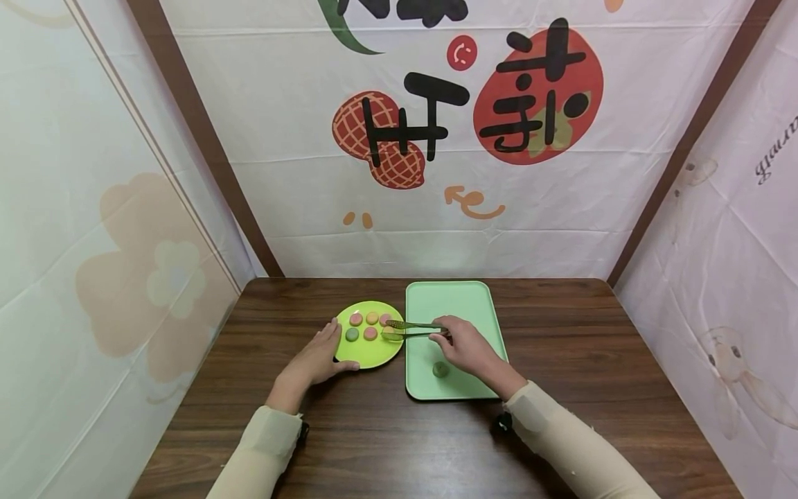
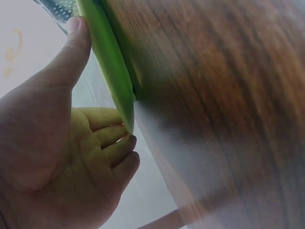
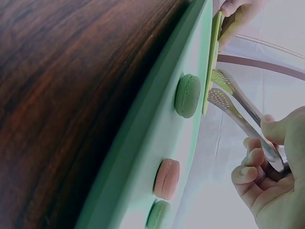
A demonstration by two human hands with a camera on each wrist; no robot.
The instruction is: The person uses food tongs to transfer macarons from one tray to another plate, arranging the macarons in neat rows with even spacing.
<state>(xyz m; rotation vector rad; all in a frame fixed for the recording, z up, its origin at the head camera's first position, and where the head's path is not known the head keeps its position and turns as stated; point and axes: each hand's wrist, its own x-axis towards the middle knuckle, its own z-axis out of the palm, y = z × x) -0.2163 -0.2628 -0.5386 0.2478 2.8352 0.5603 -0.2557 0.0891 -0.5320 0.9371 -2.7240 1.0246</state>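
Note:
My right hand [image 1: 464,344] holds metal tongs [image 1: 414,325] with perforated tips, thumb on one arm and fingers on the other. The tips stand apart over the right side of a yellow-green plate [image 1: 374,357], close to a yellow macaron [image 1: 391,330]. My left hand [image 1: 318,355] rests at the plate's left rim, fingers extended along it and thumb [image 2: 76,43] on the near rim. Pink, yellow and green macarons sit in two rows on the plate. On the pale green tray [image 1: 449,298] lies a green macaron [image 3: 188,95], with a pink macaron [image 3: 167,179] farther along.
Another green macaron [image 3: 158,214] lies beside the pink one on the tray; my right hand hides part of the tray in the head view. The tray stands right of the plate on a dark wooden table [image 1: 374,443]. A printed cloth wall [image 1: 299,208] rises behind it.

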